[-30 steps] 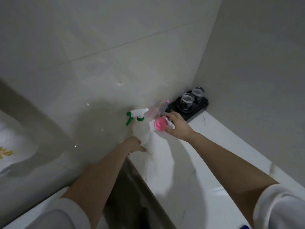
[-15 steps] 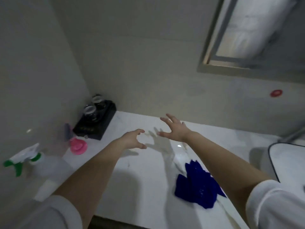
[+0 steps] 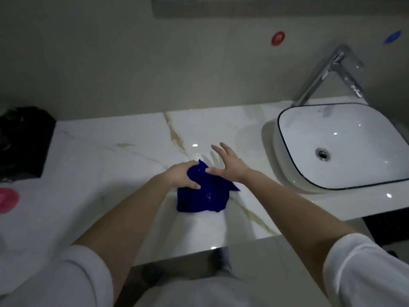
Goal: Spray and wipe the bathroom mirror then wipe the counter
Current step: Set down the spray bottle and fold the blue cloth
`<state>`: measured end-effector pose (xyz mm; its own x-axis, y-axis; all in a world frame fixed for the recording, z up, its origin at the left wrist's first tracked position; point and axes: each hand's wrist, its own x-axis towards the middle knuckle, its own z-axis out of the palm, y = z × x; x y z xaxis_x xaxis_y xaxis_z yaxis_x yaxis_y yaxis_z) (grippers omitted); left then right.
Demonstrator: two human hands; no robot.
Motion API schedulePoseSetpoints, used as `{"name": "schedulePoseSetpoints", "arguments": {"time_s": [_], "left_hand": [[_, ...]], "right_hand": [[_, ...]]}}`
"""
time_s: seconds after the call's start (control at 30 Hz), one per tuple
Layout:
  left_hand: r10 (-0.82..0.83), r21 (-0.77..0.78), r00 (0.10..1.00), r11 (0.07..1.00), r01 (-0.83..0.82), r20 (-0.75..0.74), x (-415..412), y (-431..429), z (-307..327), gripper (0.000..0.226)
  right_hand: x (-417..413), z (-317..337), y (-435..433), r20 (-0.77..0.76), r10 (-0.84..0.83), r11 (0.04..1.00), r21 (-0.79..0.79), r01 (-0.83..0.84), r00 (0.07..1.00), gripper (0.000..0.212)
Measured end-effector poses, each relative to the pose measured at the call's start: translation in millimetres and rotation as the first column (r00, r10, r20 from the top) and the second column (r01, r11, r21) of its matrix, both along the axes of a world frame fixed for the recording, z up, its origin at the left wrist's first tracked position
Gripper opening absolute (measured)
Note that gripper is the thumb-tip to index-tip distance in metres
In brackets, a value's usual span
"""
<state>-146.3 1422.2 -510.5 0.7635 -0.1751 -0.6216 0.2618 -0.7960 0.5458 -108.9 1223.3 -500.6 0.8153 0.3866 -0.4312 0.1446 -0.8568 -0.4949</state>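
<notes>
A dark blue cloth [image 3: 204, 194] lies crumpled on the white marble counter [image 3: 106, 165], near its middle. My left hand [image 3: 182, 175] rests on the cloth's upper left part, fingers curled over its far edge and thumb pressing on it. My right hand [image 3: 229, 162] hovers flat with fingers spread just right of that, its thumb touching the cloth's top. The mirror's lower frame [image 3: 221, 5] shows only as a strip at the top. The spray bottle is out of view.
A white vessel basin [image 3: 287, 131] with a dark rim stands at the right, a chrome faucet [image 3: 321, 74] behind it. A black tray [image 3: 24, 138] sits at the far left, with a pink round object [image 3: 7, 200] in front of it. The counter's front edge runs below my forearms.
The view swung right from the spray bottle and pink object to the sink. Both hands left those items and came down to the blue cloth; my left hand now grips it.
</notes>
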Motion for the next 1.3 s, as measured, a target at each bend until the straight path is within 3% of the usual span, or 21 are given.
{"name": "schedulePoseSetpoints", "arguments": {"time_s": [0.2, 0.3, 0.4, 0.53, 0.63, 0.7, 0.77, 0.9, 1.07, 1.3], "left_hand": [[-0.046, 0.018, 0.999, 0.999, 0.046, 0.016, -40.5, -36.7, -56.1, 0.091], [0.151, 0.002, 0.982, 0.988, -0.152, 0.114, -44.0, -41.3, -64.3, 0.084], [0.377, -0.083, 0.923, 0.925, -0.371, 0.078, -34.8, -39.6, -65.0, 0.086], [0.352, -0.035, 0.936, 0.936, -0.351, 0.024, -35.6, -40.6, -69.1, 0.075], [0.415, -0.065, 0.909, 0.909, -0.411, 0.048, -42.4, -42.8, -72.0, 0.057], [0.450, -0.079, 0.890, 0.892, -0.445, 0.065, -44.3, -40.8, -69.9, 0.041], [0.450, -0.072, 0.888, 0.893, -0.445, 0.090, -44.5, -37.0, -67.3, 0.029], [0.446, -0.052, 0.880, 0.895, -0.443, 0.165, -40.5, -35.1, -58.7, 0.022], [0.634, -0.129, 0.738, 0.772, -0.623, 0.232, -26.4, -32.4, -28.0, 0.020], [0.653, -0.243, 0.663, 0.754, -0.610, 0.365, -5.1, -19.4, 39.7, 0.009]], "right_hand": [[-48.8, -71.3, -24.7, -0.141, 0.085, 0.994, -0.057, -0.094, 0.986, 0.088], [-60.4, -92.4, -26.5, -0.109, 0.066, 0.998, -0.017, -0.068, 0.992, 0.085], [-50.9, -98.3, -25.3, -0.060, -0.119, 0.989, 0.085, 0.124, 0.991, 0.081], [-30.5, -95.1, -19.9, -0.079, -0.140, 0.990, 0.004, 0.140, 0.987, 0.073], [-22.2, -94.6, -15.7, -0.094, -0.092, 0.993, -0.088, 0.083, 0.991, 0.046], [-18.2, -95.5, -16.5, -0.080, -0.100, 0.994, -0.055, 0.095, 0.992, 0.018], [-16.3, -93.2, -18.3, -0.068, -0.064, 0.998, -0.017, 0.063, 0.996, 0.006], [-11.7, -80.2, -11.7, 0.043, -0.006, 0.994, 0.106, 0.001, 0.999, 0.005], [3.0, -47.8, 0.9, 0.035, 0.021, 0.955, 0.296, -0.031, 0.999, 0.011], [39.8, 16.7, 5.6, 0.027, 0.286, 0.932, 0.225, -0.285, 0.958, 0.029]]}}
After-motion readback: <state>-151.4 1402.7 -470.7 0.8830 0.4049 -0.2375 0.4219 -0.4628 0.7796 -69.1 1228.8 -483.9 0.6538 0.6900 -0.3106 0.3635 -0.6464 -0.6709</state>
